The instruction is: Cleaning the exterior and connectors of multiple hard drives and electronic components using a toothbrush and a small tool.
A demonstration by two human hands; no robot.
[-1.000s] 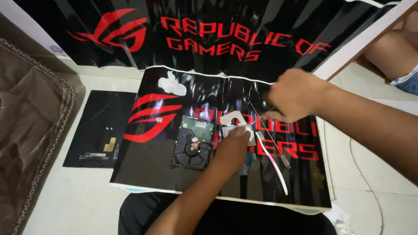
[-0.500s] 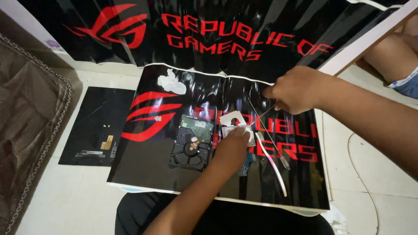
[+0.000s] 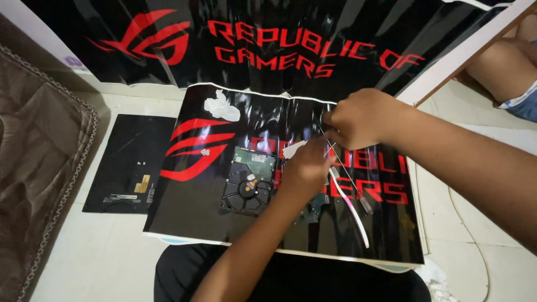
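Right now I'm pinning the circuit board (image 3: 313,204) beside the hard drive (image 3: 250,180) on the black poster (image 3: 184,207) with my left hand (image 3: 305,168) pressed down, right hand (image 3: 358,118) pinching the screwdriver (image 3: 349,179), keeping it steady to avoid slipping.

I see my right hand (image 3: 363,118) a little farther from the black mat's (image 3: 212,218) right edge and nearer its far edge than a second ago, still pinching the thin tool (image 3: 345,170) by its top. My left hand (image 3: 306,166) has edged toward the far edge too, and now covers more of the white scrap (image 3: 292,149) beside the opened hard drive (image 3: 249,179). Through the head camera, the whole mat sits slightly lower and further right in view than before.
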